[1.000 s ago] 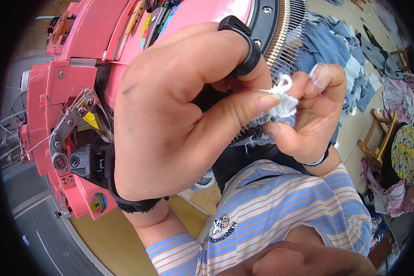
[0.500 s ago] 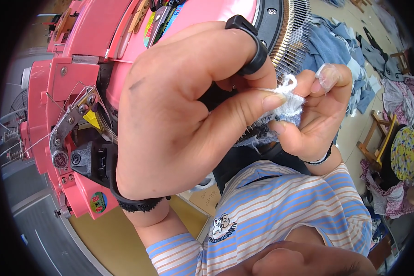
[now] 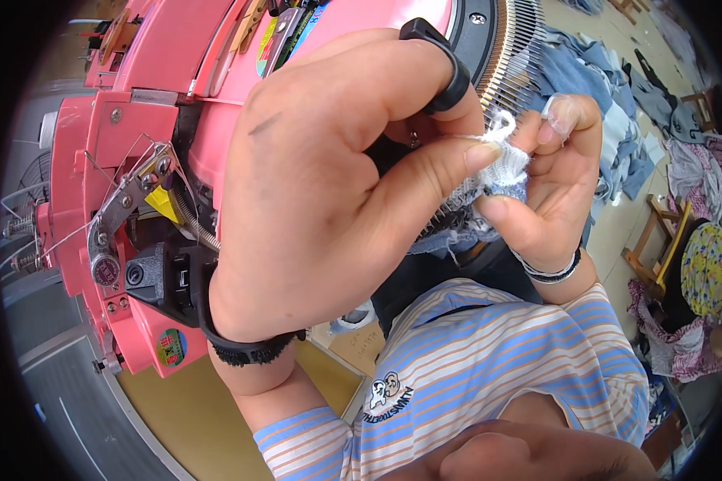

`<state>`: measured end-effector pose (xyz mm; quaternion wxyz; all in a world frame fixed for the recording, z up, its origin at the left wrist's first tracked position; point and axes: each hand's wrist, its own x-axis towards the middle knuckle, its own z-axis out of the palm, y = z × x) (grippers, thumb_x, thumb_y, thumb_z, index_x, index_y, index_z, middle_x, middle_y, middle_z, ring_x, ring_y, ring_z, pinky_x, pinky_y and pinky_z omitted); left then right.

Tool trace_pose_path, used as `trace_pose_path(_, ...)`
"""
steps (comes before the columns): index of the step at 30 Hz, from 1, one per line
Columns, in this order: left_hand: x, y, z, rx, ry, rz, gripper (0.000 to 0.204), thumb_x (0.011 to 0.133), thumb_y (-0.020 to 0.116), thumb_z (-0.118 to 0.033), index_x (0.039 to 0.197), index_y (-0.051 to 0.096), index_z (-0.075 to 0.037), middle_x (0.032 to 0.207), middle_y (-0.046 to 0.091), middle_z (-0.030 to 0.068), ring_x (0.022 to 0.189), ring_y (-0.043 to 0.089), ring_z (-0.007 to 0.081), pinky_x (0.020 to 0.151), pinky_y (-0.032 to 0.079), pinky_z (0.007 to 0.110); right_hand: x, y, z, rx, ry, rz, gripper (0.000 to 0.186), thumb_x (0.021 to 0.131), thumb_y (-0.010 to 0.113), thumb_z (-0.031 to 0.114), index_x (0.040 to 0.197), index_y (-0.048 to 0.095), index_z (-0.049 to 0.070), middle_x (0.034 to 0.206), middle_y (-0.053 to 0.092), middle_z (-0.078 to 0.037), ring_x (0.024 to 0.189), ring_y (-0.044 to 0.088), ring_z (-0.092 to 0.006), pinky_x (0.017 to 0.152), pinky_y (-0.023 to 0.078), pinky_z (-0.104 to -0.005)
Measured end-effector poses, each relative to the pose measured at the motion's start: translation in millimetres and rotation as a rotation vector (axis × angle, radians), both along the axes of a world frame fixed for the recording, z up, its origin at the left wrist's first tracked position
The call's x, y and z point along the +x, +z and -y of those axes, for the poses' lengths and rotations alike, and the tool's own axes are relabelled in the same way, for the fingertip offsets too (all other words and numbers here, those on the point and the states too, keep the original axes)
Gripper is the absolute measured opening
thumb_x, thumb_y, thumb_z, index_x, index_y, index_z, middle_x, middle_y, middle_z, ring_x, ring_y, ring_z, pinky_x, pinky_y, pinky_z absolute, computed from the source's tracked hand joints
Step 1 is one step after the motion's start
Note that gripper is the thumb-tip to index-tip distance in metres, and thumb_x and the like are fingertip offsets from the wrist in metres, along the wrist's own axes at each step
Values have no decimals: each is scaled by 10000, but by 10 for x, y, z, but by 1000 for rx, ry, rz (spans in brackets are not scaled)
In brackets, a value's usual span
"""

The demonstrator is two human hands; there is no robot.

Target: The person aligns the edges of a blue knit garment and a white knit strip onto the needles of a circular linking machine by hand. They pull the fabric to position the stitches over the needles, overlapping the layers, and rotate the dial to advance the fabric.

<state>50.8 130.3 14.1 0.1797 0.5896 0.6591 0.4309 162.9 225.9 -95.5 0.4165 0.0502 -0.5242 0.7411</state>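
Note:
My left hand [image 3: 321, 184] pinches the white edge of a knitted piece [image 3: 505, 170] between thumb and forefinger, and a small loop of white yarn stands up beside the fingertips. From the other side my right hand [image 3: 555, 180] grips the same knit, its thumb on the blue part below the white edge. One right fingertip is wrapped in clear tape. Both hands work at the ring of thin metal needles [image 3: 509, 72] on a pink round linking machine [image 3: 361, 18]. My left fingers hide part of the needles and knit.
Yarn guides and a spring [image 3: 148, 180] stick out from the machine at left. Scissors [image 3: 283, 36] and a wooden clothespin [image 3: 249, 24] lie on its top. Blue garments [image 3: 594, 96] are heaped at right, near a wooden stool [image 3: 658, 240] and patterned cloth [image 3: 707, 264].
My left hand has shifted slightly right. My right hand has drawn a little left, and more of the knit shows beneath the fingers. Both keep their hold.

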Motion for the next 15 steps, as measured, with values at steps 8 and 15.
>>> trace_pose_path(8, -32, -13, 19, 17, -3, 49, 139, 724, 666, 52, 770, 536, 53, 720, 522, 44, 650, 445, 99, 581, 340, 223, -34, -23, -18, -14, 2, -59, 581, 634, 668, -62, 1052, 289, 75, 832, 548, -89, 757, 579, -119, 695, 468, -241)
trace_pose_path(15, -113, -37, 26, 21, -18, -109, 138, 721, 673, 45, 741, 536, 40, 710, 528, 40, 644, 446, 101, 577, 343, 226, -20, -3, 13, 39, -75, -24, 579, 621, 647, -97, 1039, 289, 83, 828, 550, -91, 756, 580, -127, 691, 470, -238)
